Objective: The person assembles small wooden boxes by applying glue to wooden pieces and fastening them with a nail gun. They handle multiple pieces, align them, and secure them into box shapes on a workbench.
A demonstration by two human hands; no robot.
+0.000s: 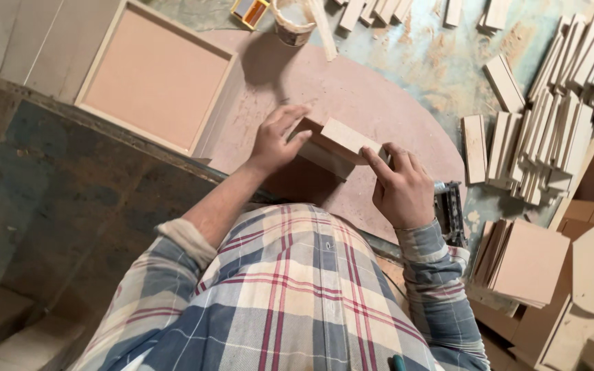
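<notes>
Dusty workshop seen from above, with a round pinkish board [352, 96] as the work surface over a sawdust-strewn floor. At its middle, a small unfinished box of light wooden panels [335, 148], resting on the board between two hands. Left hand [278, 141] reaching forward from a bare forearm with the sleeve pushed up, fingers spread slightly and curled over the box's left end, thumb pressed to its side. Right hand [401, 189] bent at the wrist in a plaid cuff, index finger stretched along the box's right edge, other fingers loosely folded, gripping that end. Upper left, a large shallow square tray [156, 79] with a pale rim. Upper middle, a small pot [293, 19]. To the right, many short wooden slats [551, 117] lying in rows, and nearer, a stack of square panels [527, 264]. Just beside the right wrist, a dark nail gun [449, 213].
</notes>
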